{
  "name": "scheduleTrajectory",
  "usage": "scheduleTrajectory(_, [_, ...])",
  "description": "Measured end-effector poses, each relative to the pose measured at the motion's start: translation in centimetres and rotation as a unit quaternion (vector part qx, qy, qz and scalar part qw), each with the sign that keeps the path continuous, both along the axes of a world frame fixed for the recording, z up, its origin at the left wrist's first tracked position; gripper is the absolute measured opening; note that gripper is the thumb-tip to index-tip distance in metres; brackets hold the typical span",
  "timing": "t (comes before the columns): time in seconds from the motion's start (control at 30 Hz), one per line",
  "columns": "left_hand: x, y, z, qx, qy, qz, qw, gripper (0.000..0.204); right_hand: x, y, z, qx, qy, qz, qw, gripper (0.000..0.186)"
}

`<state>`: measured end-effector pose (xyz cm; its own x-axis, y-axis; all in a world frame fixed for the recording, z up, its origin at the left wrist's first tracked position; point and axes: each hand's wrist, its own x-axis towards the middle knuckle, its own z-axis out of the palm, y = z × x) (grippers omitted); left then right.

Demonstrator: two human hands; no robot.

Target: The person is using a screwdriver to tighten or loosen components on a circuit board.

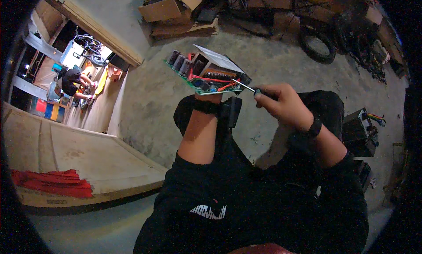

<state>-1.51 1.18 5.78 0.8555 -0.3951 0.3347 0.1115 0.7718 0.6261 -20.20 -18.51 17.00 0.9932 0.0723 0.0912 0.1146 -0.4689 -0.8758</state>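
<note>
A green circuit board (214, 93) with several dark capacitors, red wires and a pale metal heat sink (217, 58) is held up in front of me. My left hand (208, 97) supports it from beneath; the board hides its fingers. In my right hand (286, 105), closed around the handle, is a thin screwdriver (245, 86). Its shaft points left, and the tip reaches the red wires at the board's right end. Whether the tip touches a screw or a wire is too small to make out.
Gutted electronics with coloured wires (361, 126) stand on the floor at my right. Opened cardboard boxes (176, 10) and tyres (317, 45) lie at the back. A red cloth (52, 182) rests on a pale surface at left. Another person (72, 82) and a bicycle (90, 49) show through an opening.
</note>
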Motion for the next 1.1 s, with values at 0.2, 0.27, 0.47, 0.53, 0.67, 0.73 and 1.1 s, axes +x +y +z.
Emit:
scheduleTrajectory(0.2, [-0.9,-0.8,1.8,-0.147,0.073,-0.062,0.984,0.058,-1.4,1.6,-1.0,-0.278,-0.279,-0.108,0.913,0.03])
scheduleTrajectory(0.27, [-1.2,-0.5,2.3,-0.079,0.117,-0.036,0.989,0.064,-1.0,1.3,-1.0,-0.242,-0.267,-0.106,0.927,0.029])
scheduleTrajectory(0.47, [-1.6,-0.7,1.2,0.004,0.158,0.016,0.987,0.058,-0.8,0.6,-0.7,-0.105,-0.103,-0.045,0.988,0.025])
scheduleTrajectory(0.53, [-1.3,-1.0,0.7,-0.017,0.101,-0.015,0.995,0.059,-0.7,0.2,-0.4,-0.022,-0.016,-0.015,1.0,0.026])
scheduleTrajectory(0.67, [-1.4,-0.1,0.8,-0.163,0.107,-0.164,0.967,0.056,-0.8,-1.3,0.6,0.103,0.138,0.079,0.982,0.032])
scheduleTrajectory(0.73, [-1.8,0.2,1.1,-0.144,0.132,-0.142,0.97,0.052,-0.4,-1.9,0.7,0.078,0.177,0.083,0.978,0.03])
scheduleTrajectory(1.1, [-0.8,0.0,-0.2,-0.028,0.049,-0.045,0.997,0.042,-0.8,-0.1,-1.4,-0.204,-0.226,-0.028,0.952,0.038])
